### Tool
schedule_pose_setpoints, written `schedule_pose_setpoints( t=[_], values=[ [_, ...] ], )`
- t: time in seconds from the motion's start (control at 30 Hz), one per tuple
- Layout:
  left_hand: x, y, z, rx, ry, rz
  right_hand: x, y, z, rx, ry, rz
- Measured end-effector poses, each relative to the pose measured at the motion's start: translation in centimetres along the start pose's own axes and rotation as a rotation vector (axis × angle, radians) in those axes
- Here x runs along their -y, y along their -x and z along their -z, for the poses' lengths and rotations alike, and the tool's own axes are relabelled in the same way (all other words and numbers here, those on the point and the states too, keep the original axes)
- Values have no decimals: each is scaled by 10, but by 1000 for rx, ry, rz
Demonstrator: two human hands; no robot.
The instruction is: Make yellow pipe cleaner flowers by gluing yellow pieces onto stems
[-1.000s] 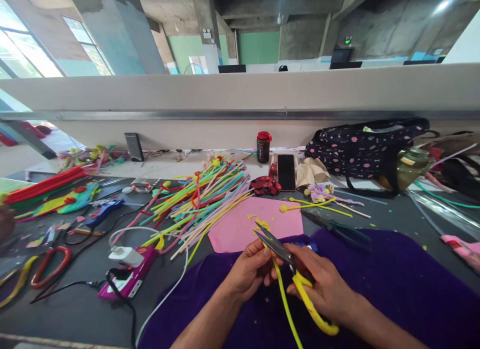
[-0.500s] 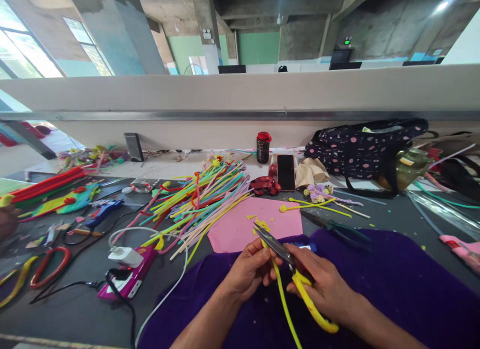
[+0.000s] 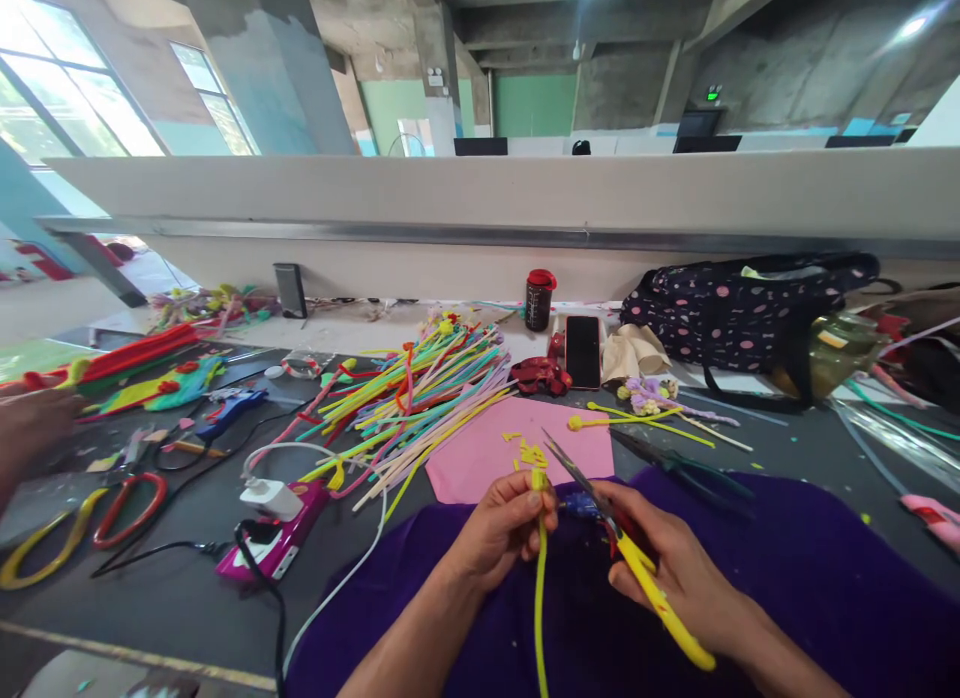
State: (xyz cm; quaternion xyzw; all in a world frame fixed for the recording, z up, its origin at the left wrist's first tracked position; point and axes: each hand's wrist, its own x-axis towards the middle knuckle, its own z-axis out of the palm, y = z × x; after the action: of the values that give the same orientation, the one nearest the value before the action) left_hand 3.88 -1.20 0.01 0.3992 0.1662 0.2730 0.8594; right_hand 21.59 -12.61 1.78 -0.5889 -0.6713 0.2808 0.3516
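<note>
My left hand [image 3: 501, 530] is closed in a pinch on a yellow pipe cleaner [image 3: 539, 588] that hangs down from its fingers over the purple cloth [image 3: 787, 578]. My right hand [image 3: 675, 573] grips yellow-handled scissors [image 3: 634, 563], blades pointing up and left, just right of the pipe cleaner's top end and apart from it. Small yellow cut pieces [image 3: 529, 450] lie on the pink sheet [image 3: 495, 448] just beyond the hands.
A pile of coloured pipe cleaners [image 3: 409, 388] lies left of the pink sheet. A power strip with a white charger [image 3: 274, 518] and cables sits at left, with red and yellow scissors [image 3: 82, 518]. A phone [image 3: 583, 351], a black cup [image 3: 538, 300], a dotted bag [image 3: 750, 313] stand behind. Another person's hand [image 3: 30, 428] at far left.
The scissors have come away from the pipe cleaner and shifted right. My left hand now holds the pipe cleaner upright, hanging straight down. The camera view has shifted slightly.
</note>
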Motion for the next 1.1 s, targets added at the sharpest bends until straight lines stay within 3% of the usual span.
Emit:
schedule_pose_setpoints(
  t=[0.23, 0.37, 0.6, 0.8, 1.1],
  values=[
    [-5, 1, 0, -88, -116, 7, -17, 1, 4, -69, -57, -59],
    [-5, 0, 0, -119, -116, 20, -15, 3, 2, -44, 0, -56],
    [-3, -3, -2, -180, -52, 33, -12, 4, -4, -77, 201, 33],
    [2, -5, -3, -139, -22, 18, -21, 3, -13, -169, 399, 91],
    [4, -6, -5, -182, -68, 19, -24, 3, -16, -224, 440, 146]
  ],
)
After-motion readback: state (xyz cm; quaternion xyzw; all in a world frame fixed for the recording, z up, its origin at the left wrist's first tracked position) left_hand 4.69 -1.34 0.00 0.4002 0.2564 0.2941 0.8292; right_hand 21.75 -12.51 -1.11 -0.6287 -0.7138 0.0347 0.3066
